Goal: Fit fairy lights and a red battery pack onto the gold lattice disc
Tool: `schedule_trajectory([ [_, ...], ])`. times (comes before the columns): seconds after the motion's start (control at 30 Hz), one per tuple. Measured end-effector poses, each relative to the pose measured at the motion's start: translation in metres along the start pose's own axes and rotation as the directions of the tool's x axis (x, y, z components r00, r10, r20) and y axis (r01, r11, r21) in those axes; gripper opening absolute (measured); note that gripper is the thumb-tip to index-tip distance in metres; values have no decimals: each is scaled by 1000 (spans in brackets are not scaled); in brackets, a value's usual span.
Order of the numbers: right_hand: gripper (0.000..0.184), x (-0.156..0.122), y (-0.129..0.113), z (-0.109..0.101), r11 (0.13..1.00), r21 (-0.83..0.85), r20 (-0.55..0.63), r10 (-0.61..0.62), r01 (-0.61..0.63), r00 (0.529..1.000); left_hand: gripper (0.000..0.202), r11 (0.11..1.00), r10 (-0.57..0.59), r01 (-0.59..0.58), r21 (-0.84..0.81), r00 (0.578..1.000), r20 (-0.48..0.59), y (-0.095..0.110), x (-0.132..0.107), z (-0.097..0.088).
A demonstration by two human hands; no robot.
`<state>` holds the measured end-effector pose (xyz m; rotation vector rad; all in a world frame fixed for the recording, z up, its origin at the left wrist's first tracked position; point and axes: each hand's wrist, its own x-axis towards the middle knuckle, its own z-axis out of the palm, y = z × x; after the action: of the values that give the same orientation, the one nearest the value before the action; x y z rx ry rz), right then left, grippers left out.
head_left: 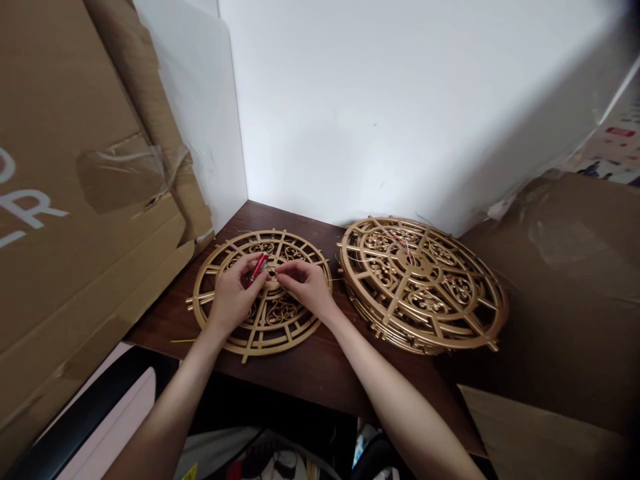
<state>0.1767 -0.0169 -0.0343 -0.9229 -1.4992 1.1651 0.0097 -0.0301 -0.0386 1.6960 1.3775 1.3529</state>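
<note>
My left hand (234, 293) is curled round a red tool (257, 269), my right hand (309, 287) pinched close beside it, on what I can't tell; under both lies a gold wheel (274, 286), with a wheel stack (425, 267) off to their right

Item 1. Left carton (55, 87), brown cardboard: large printed lettering in white, tilted, at the left edge of the view. One letter legible in full, a capital "R" (31, 208). Above it, a curved stroke (7, 167), cut by the edge of the view; could be "O" or "D", cannot tell which. Below and left of the "R", a white bar (11, 239), part of a character also cut off; letter uncertain. Whole word not readable.

Item 2. Printed panel (613, 150), pale, far right edge: red block (620, 132) with small markings and dark print; too small and blurred to read.
</note>
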Motion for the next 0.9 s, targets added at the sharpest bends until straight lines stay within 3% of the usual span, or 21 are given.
schedule_trajectory([
  [0.2,21,-1,-1,0,999,41,24,6,-7,1000,45,1000,17,-18,8,994,109,10,-3,-2],
  [0.47,14,-1,-6,1,990,134,-13,54,-52,998,48,1000,-19,22,-20,988,152,15,-4,-2],
  [0.67,19,0,-5,1,992,87,-6,89,-88,996,34,1000,19,-22,20,989,144,18,-5,-2],
  [0.9,17,0,-3,1,999,-6,9,50,-50,999,38,999,25,-27,34,998,60,9,-4,-1],
])
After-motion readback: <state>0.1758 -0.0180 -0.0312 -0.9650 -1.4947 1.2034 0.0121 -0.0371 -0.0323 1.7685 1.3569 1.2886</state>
